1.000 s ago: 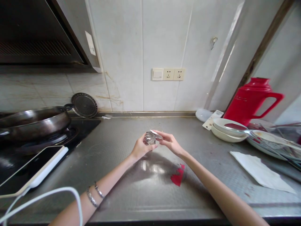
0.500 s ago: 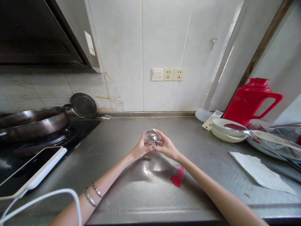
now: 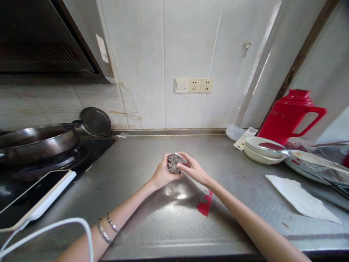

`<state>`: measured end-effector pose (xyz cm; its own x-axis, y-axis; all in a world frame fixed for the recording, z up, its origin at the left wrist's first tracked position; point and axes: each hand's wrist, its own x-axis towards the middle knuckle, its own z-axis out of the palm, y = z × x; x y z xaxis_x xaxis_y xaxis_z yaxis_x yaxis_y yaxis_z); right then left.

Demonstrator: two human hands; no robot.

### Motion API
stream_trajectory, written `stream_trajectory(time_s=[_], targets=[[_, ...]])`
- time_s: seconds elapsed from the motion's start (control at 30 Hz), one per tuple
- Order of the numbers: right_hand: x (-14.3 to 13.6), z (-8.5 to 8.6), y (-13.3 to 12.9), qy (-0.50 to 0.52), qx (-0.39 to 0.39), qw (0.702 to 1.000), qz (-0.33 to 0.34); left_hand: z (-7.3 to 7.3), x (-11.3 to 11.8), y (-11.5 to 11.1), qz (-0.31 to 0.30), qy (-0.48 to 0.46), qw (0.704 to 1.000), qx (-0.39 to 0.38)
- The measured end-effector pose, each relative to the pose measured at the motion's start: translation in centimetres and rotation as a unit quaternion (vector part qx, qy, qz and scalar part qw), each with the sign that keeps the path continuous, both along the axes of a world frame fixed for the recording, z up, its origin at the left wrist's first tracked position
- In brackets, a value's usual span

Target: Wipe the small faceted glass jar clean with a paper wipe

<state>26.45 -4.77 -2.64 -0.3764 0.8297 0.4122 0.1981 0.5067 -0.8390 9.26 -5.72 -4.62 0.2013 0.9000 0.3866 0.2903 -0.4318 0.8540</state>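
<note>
Over the middle of the metal counter, both hands are closed around a small, shiny, clear glass object. Its face towards me is round and patterned; whether it is a cup cannot be made out. My left hand grips its left side and lower edge, with the thumb beneath. On the right, my right hand has its fingers behind the object and its thumb against the near face. The fingers partly hide the sides. Two silver bracelets circle my left wrist.
At left, a pan sits on the stove, with a phone and white cable nearer me. Stacked bowls, a red thermos jug and a white paper sheet are at right. A red patch marks the counter.
The glass object has been turned so its round patterned face points towards me. My right thumb has moved up onto that face, while the left hand keeps its grip.
</note>
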Motion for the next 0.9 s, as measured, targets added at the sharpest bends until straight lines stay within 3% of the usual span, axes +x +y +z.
stream_trajectory(time_s=[0.13,0.3,0.5,0.67,0.73,0.9], targets=[[-0.2,0.5,0.2,0.059,0.008,0.998,-0.031,0.2,0.5,-0.5,-0.012,0.000,1.000,0.002],[-0.4,-0.1,0.8,0.108,0.009,0.993,-0.056,0.4,0.6,-0.9,-0.028,-0.005,0.999,-0.015],[-0.2,-0.6,-0.2,-0.007,0.178,0.977,-0.121,0.2,0.6,-0.8,-0.021,0.012,1.000,-0.020],[0.2,-0.7,-0.6,-0.051,0.302,0.951,-0.054,0.0,0.6,-0.7,-0.006,0.023,0.999,-0.023],[0.4,-0.7,-0.4,-0.064,0.308,0.948,-0.045,0.1,0.7,-0.9,-0.008,0.035,0.999,-0.017],[0.3,-1.1,0.2,-0.038,0.255,0.957,-0.131,0.6,0.8,-1.5,-0.007,0.072,0.997,0.003]])
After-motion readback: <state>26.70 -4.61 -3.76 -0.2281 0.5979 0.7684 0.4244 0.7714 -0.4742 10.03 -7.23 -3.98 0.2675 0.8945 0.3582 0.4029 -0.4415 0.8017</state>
